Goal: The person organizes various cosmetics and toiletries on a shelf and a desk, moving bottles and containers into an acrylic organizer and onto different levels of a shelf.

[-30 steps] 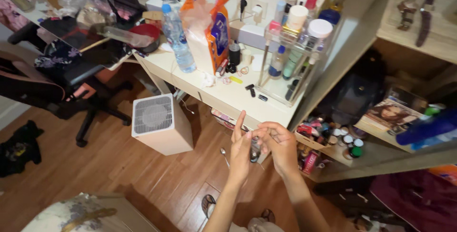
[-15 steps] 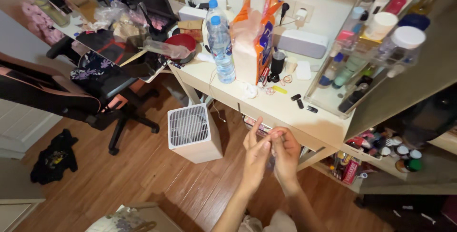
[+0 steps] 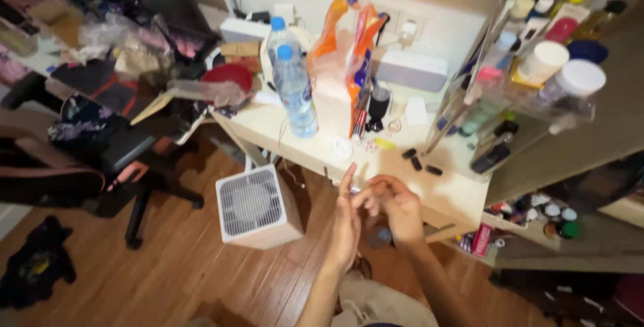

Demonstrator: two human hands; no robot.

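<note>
Hovering between both hands, a small dark bottle sits low by the tabletop edge. The right hand curls a closed grip around it; the left hand stays open, fingers straight, touching the right. A white air purifier stands nearby on the floor.

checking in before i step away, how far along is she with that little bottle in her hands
Done: nothing visibly finished. In hand: the left hand and right hand meet around a small clear bottle, blurred, above the wooden floor. Whether its cap is on cannot be told. Left: the cluttered cream desk beside them remains untidy.
</note>
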